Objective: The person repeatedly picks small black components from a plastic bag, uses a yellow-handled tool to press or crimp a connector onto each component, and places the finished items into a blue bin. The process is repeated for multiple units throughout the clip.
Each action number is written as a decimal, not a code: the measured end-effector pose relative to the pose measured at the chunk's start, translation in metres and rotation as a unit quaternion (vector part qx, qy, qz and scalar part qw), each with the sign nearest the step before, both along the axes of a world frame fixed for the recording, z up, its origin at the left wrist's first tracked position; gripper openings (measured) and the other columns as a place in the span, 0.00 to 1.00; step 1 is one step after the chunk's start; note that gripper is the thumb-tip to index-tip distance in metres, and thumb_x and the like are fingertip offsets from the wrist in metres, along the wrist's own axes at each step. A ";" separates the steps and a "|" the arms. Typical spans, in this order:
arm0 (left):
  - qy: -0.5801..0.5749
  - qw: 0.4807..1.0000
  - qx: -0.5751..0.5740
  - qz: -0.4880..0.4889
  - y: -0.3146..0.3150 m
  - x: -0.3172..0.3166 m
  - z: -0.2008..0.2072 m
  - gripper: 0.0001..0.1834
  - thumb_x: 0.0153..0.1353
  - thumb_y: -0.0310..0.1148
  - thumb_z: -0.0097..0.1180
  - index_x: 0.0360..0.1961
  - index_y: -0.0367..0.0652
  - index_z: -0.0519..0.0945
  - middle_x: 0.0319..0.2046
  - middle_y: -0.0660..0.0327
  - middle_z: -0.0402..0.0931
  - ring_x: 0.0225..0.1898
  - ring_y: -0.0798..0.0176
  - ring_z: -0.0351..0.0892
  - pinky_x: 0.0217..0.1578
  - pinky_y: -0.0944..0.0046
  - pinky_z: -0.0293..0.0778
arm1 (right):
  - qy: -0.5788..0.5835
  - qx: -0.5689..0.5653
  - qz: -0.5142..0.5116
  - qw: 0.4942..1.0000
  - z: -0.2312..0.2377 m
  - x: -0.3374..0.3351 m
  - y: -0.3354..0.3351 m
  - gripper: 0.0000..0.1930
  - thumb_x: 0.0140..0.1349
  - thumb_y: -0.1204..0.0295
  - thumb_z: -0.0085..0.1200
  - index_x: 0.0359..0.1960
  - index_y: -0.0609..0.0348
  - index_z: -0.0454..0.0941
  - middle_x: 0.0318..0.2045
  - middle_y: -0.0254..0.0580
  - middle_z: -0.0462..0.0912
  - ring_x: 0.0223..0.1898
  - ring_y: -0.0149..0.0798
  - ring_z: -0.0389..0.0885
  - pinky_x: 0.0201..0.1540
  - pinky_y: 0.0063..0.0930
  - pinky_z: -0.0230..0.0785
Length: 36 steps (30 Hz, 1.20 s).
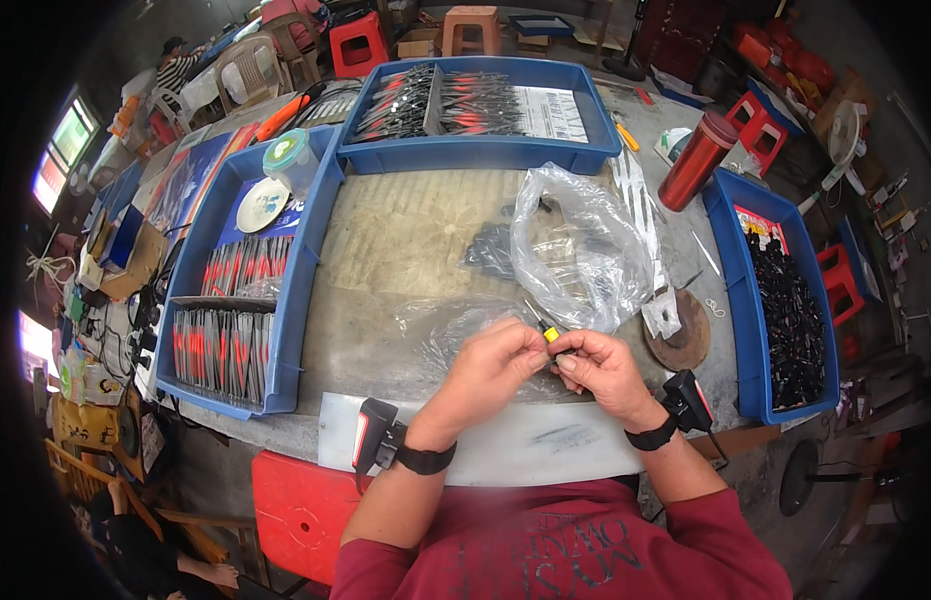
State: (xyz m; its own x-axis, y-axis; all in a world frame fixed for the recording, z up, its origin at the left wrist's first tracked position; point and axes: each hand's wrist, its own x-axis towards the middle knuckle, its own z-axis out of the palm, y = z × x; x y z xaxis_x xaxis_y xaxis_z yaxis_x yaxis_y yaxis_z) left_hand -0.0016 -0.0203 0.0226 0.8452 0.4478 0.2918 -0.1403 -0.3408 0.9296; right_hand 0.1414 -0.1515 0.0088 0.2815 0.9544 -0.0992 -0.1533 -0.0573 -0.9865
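Observation:
My left hand [498, 362] and my right hand [604, 370] meet over the near edge of the table, fingertips pinched together. Between them is a small thin tool with a yellow collar [552, 334]; a slim rod points up and left from it. The fingers cover the rest, so its exact kind cannot be made out. Just beyond the hands lies crumpled clear plastic film [456, 330]. A large clear plastic bag [576, 250] stands open behind them, with several dark pieces [491, 250] beside it on its left.
Blue trays hold packed red and black items at the left [304, 290] and back [476, 155]. The right tray [751, 330] holds many small black parts. A red thermos [698, 160], a round brown disc [678, 335] and a white dish [263, 205] are around.

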 end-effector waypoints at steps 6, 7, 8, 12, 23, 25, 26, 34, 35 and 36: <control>-0.007 0.999 0.030 0.012 -0.004 0.001 0.002 0.04 0.55 0.26 0.56 0.28 0.37 0.74 0.24 0.63 0.68 0.26 0.67 0.66 0.26 0.69 0.63 | 0.010 -0.008 -0.004 1.000 -0.002 -0.001 0.001 0.08 0.62 0.75 0.49 0.42 0.64 0.73 0.25 0.30 0.74 0.22 0.21 0.67 0.24 0.14 0.58; -0.008 1.000 0.027 0.009 -0.004 0.001 0.003 0.04 0.55 0.26 0.56 0.28 0.37 0.74 0.24 0.62 0.68 0.26 0.67 0.66 0.26 0.69 0.63 | 0.010 -0.004 -0.002 1.000 -0.002 -0.001 0.001 0.08 0.62 0.75 0.49 0.42 0.64 0.73 0.24 0.30 0.74 0.22 0.21 0.66 0.24 0.14 0.58; -0.008 1.000 0.028 0.009 -0.004 0.001 0.003 0.04 0.55 0.26 0.56 0.28 0.37 0.74 0.24 0.62 0.68 0.26 0.67 0.66 0.26 0.68 0.63 | 0.007 -0.005 -0.003 1.000 -0.002 -0.001 0.001 0.08 0.62 0.75 0.49 0.42 0.64 0.74 0.24 0.30 0.73 0.22 0.21 0.66 0.24 0.14 0.58; -0.010 0.999 0.039 0.018 -0.003 0.002 0.003 0.04 0.55 0.25 0.56 0.29 0.36 0.74 0.24 0.62 0.69 0.26 0.66 0.66 0.26 0.68 0.64 | 0.009 -0.016 -0.006 1.000 -0.003 -0.001 0.001 0.08 0.62 0.75 0.49 0.42 0.63 0.74 0.24 0.30 0.73 0.22 0.21 0.66 0.24 0.14 0.58; -0.001 1.000 0.024 0.018 -0.003 0.001 0.002 0.04 0.55 0.26 0.56 0.28 0.37 0.74 0.24 0.62 0.68 0.27 0.67 0.66 0.27 0.69 0.64 | 0.007 -0.010 -0.016 1.000 -0.004 -0.002 0.001 0.10 0.61 0.73 0.51 0.42 0.62 0.75 0.22 0.26 0.72 0.21 0.18 0.65 0.22 0.12 0.57; 0.003 1.000 0.022 0.018 -0.003 0.001 0.001 0.04 0.56 0.26 0.56 0.28 0.37 0.74 0.24 0.63 0.68 0.27 0.68 0.66 0.27 0.69 0.64 | 0.009 -0.005 -0.021 1.000 -0.005 -0.002 0.001 0.10 0.60 0.73 0.52 0.43 0.61 0.75 0.21 0.24 0.72 0.20 0.17 0.65 0.22 0.12 0.57; 0.005 1.000 0.021 0.017 -0.002 0.001 0.000 0.04 0.56 0.26 0.56 0.28 0.37 0.74 0.24 0.63 0.68 0.27 0.68 0.66 0.28 0.69 0.64 | 0.009 -0.007 -0.020 1.000 -0.005 -0.002 0.001 0.10 0.60 0.73 0.52 0.43 0.60 0.75 0.21 0.24 0.72 0.20 0.17 0.65 0.22 0.12 0.57; 0.036 0.999 -0.039 0.008 -0.001 0.001 -0.002 0.03 0.54 0.25 0.56 0.30 0.37 0.75 0.26 0.58 0.71 0.30 0.60 0.71 0.32 0.64 0.67 | 0.017 0.004 -0.040 0.999 0.000 0.000 -0.003 0.09 0.62 0.73 0.50 0.42 0.64 0.74 0.26 0.34 0.76 0.23 0.22 0.69 0.25 0.14 0.61; 0.036 0.998 -0.047 0.006 0.000 0.001 -0.002 0.04 0.54 0.25 0.56 0.30 0.37 0.75 0.26 0.58 0.71 0.30 0.60 0.71 0.32 0.64 0.67 | 0.019 0.007 -0.046 0.999 0.001 0.000 -0.003 0.09 0.62 0.73 0.50 0.42 0.64 0.74 0.26 0.34 0.76 0.23 0.22 0.69 0.25 0.14 0.61; 0.037 0.998 -0.055 0.005 0.000 0.001 -0.003 0.04 0.54 0.25 0.56 0.30 0.37 0.75 0.26 0.58 0.71 0.30 0.60 0.70 0.32 0.65 0.67 | 0.020 0.010 -0.052 0.998 0.001 0.000 -0.004 0.09 0.62 0.73 0.50 0.42 0.64 0.74 0.26 0.35 0.76 0.23 0.22 0.69 0.25 0.14 0.61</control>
